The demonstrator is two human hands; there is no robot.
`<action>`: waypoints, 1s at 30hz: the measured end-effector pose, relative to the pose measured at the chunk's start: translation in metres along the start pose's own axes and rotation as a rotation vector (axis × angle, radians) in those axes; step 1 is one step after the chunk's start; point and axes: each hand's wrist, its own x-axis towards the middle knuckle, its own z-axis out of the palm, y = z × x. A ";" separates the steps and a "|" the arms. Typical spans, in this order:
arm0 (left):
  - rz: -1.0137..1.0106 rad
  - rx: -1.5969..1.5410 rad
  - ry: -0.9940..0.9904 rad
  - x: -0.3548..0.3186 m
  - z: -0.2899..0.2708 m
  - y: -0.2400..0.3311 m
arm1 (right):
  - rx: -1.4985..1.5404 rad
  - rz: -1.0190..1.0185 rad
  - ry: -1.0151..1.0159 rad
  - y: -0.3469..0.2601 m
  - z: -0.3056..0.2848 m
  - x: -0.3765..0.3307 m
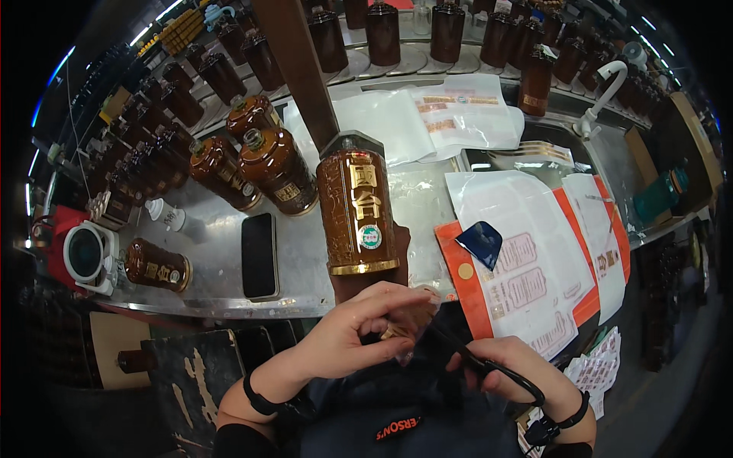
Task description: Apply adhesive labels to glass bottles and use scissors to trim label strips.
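My left hand (365,336) is closed in a pinch on a small crumpled piece of clear film with gold marks (416,317), just below the near end of a large bottle. My right hand (508,370) is closed round what look like black scissors (489,366); the looped handle curves past my fingers, and the blades are dark and hard to make out. The large brown glass bottle (355,206) leans back on a brown stand, with gold characters, a round green-and-white sticker and a gold band at its base.
Left of the bottle lie a black phone (259,256) and a brown bottle on its side (158,265); three brown bottles (279,172) stand behind. White sticker sheets (519,237) and a dark blue piece (481,243) lie on an orange folder (473,301). A white tap (599,99) stands far right.
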 end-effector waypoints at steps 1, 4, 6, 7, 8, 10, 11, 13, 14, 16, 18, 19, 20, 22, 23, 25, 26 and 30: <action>-0.002 -0.004 0.001 0.002 -0.001 0.000 | 0.006 -0.007 0.008 0.000 0.000 0.001; -0.016 0.008 -0.018 0.003 0.000 0.000 | -0.024 0.055 0.056 -0.001 0.003 0.003; -0.010 0.058 -0.007 0.002 0.001 -0.001 | -0.023 0.020 0.025 -0.001 0.001 0.002; -0.010 0.057 -0.004 0.002 0.001 -0.001 | -0.021 -0.016 -0.005 -0.001 0.001 0.001; -0.012 0.074 -0.015 0.002 0.001 -0.001 | -0.022 -0.015 -0.009 -0.001 0.001 0.001; -0.014 0.090 -0.026 0.001 0.000 0.000 | -0.037 -0.001 -0.026 -0.001 0.001 -0.001; -0.025 0.118 -0.047 0.001 -0.001 0.000 | -0.038 0.000 -0.026 -0.001 0.002 -0.002; -0.035 0.147 -0.063 0.000 -0.001 0.001 | -0.083 -0.010 -0.028 -0.002 0.003 -0.002; -0.024 0.183 -0.062 0.000 -0.001 0.001 | -0.085 -0.010 -0.031 -0.001 0.003 -0.002; -0.013 0.217 -0.063 0.000 0.000 0.002 | -0.119 -0.024 -0.023 -0.001 0.005 -0.002; -0.034 0.204 -0.075 0.000 0.000 0.003 | -0.089 0.026 0.005 -0.005 0.010 -0.001; -0.034 0.203 -0.072 0.000 0.000 0.004 | -0.057 0.072 0.028 -0.005 0.011 0.000; -0.043 0.213 -0.080 0.000 0.000 0.004 | -0.058 0.074 0.026 -0.004 0.011 0.000; -0.052 0.222 -0.085 -0.001 0.000 0.005 | -0.003 0.082 -0.027 -0.002 0.008 0.000; -0.057 0.232 -0.091 -0.002 0.000 0.006 | -0.004 0.083 -0.030 -0.001 0.009 0.000; -0.058 0.240 -0.100 -0.002 0.000 0.007 | 0.025 0.099 -0.019 -0.001 0.010 0.000; -0.064 0.245 -0.106 -0.001 0.000 0.008 | 0.022 0.102 -0.016 -0.003 0.011 -0.002; -0.077 0.218 -0.102 -0.002 0.000 0.008 | 0.025 0.130 -0.008 -0.004 0.012 -0.003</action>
